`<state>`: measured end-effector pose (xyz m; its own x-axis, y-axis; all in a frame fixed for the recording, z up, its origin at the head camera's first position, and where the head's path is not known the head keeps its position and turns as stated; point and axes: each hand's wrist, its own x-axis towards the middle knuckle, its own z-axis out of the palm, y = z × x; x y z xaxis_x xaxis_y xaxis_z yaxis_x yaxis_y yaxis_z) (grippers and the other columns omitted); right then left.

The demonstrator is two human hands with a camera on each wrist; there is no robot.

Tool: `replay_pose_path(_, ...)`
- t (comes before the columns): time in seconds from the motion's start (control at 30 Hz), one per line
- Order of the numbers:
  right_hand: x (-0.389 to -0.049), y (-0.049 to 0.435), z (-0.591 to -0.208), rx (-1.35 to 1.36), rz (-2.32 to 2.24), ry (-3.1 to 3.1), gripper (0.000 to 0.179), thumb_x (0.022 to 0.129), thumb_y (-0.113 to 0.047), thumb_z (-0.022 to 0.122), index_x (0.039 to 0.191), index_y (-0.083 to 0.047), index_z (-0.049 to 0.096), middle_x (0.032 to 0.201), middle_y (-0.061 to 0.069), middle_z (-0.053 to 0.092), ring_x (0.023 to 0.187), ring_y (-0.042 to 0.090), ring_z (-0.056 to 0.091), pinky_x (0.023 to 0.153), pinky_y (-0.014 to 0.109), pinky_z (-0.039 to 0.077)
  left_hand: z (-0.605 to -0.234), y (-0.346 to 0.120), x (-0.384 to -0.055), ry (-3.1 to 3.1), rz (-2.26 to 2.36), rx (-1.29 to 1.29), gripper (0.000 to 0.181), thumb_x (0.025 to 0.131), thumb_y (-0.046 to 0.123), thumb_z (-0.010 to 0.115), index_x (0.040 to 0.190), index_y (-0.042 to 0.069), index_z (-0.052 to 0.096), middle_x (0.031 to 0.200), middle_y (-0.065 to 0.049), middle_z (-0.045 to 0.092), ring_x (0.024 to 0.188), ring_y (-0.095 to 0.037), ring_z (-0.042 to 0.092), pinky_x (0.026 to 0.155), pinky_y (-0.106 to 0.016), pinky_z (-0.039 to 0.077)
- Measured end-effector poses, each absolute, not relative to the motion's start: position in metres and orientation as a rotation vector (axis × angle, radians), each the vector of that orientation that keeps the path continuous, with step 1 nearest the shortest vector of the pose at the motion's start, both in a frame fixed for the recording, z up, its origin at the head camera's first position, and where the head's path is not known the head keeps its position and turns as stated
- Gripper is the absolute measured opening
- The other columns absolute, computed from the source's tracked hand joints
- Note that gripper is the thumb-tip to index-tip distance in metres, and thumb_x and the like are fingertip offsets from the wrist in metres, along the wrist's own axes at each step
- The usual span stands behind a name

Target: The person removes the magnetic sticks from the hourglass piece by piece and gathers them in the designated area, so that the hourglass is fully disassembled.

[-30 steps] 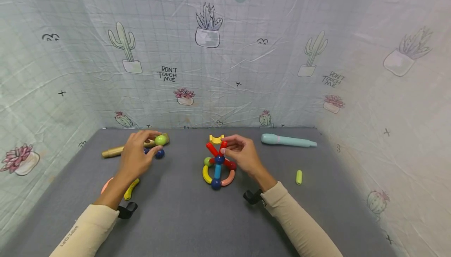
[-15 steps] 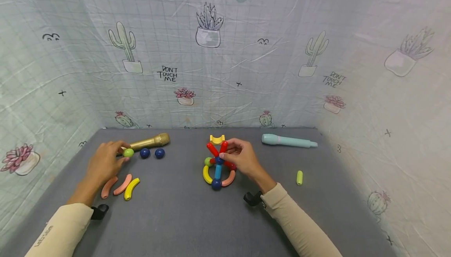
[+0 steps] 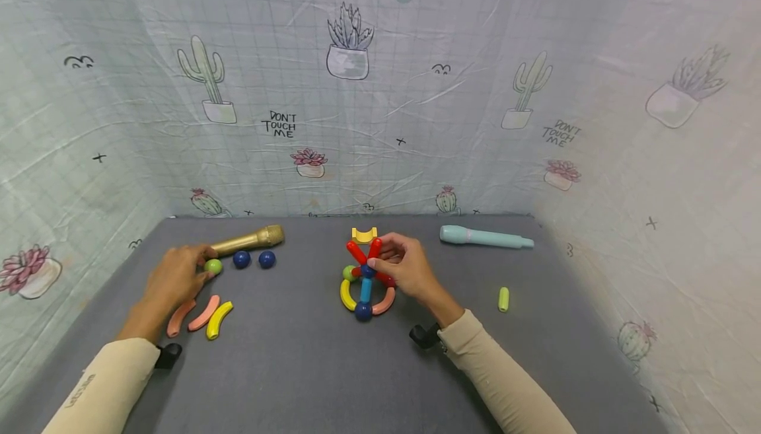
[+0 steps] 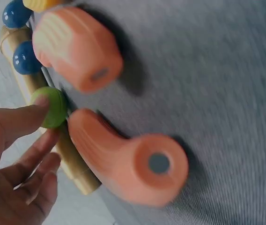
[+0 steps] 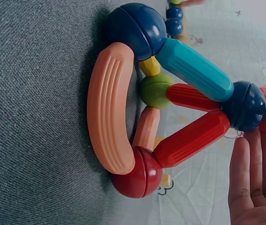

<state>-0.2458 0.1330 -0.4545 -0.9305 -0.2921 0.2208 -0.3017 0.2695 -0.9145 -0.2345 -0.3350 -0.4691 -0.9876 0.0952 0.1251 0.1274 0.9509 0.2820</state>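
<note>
My left hand [image 3: 174,283] pinches a light green ball [image 3: 213,267] between thumb and fingertips, at the left end of a row with two dark blue balls [image 3: 267,259]. In the left wrist view the thumb lies on the ball [image 4: 54,107]. Mid-table stands a pyramid-like magnetic stick-and-ball build: a ring of curved sticks and balls, with a light blue stick [image 5: 196,70] and red sticks rising to a blue top ball [image 5: 247,106]. Two more red sticks [image 3: 357,252] point up from it. My right hand [image 3: 407,267] holds the build at this top joint.
A gold microphone [image 3: 246,241] lies behind the blue balls. Two salmon curved sticks [image 3: 204,313] and a yellow one [image 3: 220,320] lie before the left hand. A yellow arched block [image 3: 364,235], a pale blue microphone [image 3: 486,237] and a short lime stick [image 3: 503,299] lie beyond and right.
My left hand has carried the green ball leftward and down, past the blue balls to the row's left end. My right hand stays at the build's top, its thumb shifted slightly.
</note>
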Motion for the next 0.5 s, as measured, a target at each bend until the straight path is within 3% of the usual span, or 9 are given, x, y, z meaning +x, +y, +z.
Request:
replay_pose_path(0.27,-0.245,0.133,-0.454,0.577,1.764,-2.496,0.026,0.093,-0.013,0.084,0.117,-0.008,0.074,0.107,0.009,0.077,0.092,0.021,0.072,0.086,0.030,0.060,-0.454,-0.276,-0.228,-2.722,-0.455,-0.214,0.035,0.092,0.016,0.084,0.124,0.008,0.072,0.111,-0.023,0.068,0.102,-0.043,0.056,0.078,-0.056,0.047)
replay_pose_path(0.5,-0.244,0.132,-0.455,0.570,1.752,-2.497,0.027,0.092,-0.012,0.084,0.118,-0.008,0.074,0.107,0.009,0.077,0.091,0.019,0.073,0.086,0.030,0.062,-0.445,-0.202,-0.229,-2.643,-0.599,-0.442,0.039,0.090,0.026,0.087,0.123,0.009,0.074,0.109,-0.015,0.071,0.105,-0.037,0.060,0.092,-0.055,0.047)
